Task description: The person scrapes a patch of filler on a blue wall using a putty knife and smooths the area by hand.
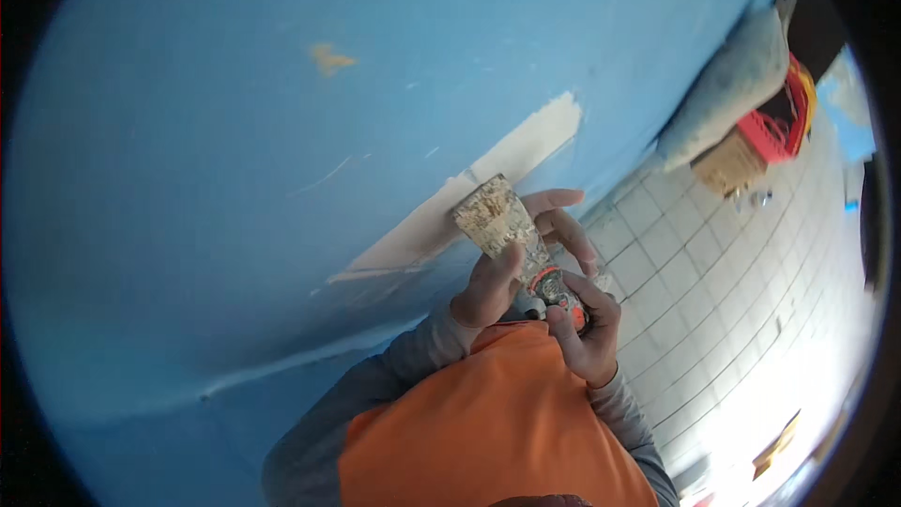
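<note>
Right grip clasped round a crusted scraper

Thumb and fingers close on the scraper's handle, which shows orange-red parts. From there the wide blade, caked with dried pale-brown matter, points up and left. Left of the right grip, the left grip is at the blade: thumb at its left edge, fingers stretched loosely past its right; I cannot tell whether they pinch it. Beyond both grips is a blue wall with a slanting white strip; whether the blade touches it cannot be made out. Right of the grips spreads a tiled floor, with a cardboard box and red crate farther up. An orange garment shows just below them.
</note>
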The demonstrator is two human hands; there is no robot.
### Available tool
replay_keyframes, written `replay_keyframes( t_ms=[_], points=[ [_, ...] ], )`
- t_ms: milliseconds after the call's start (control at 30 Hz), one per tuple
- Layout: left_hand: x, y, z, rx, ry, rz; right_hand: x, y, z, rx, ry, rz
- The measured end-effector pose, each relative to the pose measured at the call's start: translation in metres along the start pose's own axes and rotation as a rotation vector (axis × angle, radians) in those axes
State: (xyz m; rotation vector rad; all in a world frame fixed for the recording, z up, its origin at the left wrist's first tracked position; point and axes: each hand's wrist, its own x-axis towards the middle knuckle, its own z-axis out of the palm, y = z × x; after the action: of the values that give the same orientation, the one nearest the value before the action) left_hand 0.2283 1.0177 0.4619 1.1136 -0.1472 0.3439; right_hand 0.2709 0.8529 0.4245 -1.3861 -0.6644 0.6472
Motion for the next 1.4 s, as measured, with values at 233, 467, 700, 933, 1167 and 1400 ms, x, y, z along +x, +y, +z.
replay_keyframes(
  t_ms=[233,467,700,933,1167,1400],
  points=[
    [0.012,-0.006,0.009,-0.158,0.133,-0.035,0.003,0.002,0.006,-0.423,0.316,-0.354],
    [0.014,-0.006,0.008,-0.078,0.095,-0.093,0.009,-0.001,-0.004,-0.393,0.322,-0.246],
    [0.018,0.004,-0.001,0.007,-0.031,-0.021,0.023,-0.005,-0.006,-0.391,0.247,-0.328],
    [0.019,0.003,0.001,-0.037,-0.032,-0.081,0.017,-0.01,-0.004,-0.459,0.293,-0.301],
    [0.021,-0.005,0.001,-0.041,-0.039,-0.057,0.02,-0.013,-0.01,-0.469,0.352,-0.281],
    [0.019,0.001,-0.002,-0.017,-0.048,-0.013,0.019,-0.009,-0.01,-0.423,0.267,-0.256]
  ],
)
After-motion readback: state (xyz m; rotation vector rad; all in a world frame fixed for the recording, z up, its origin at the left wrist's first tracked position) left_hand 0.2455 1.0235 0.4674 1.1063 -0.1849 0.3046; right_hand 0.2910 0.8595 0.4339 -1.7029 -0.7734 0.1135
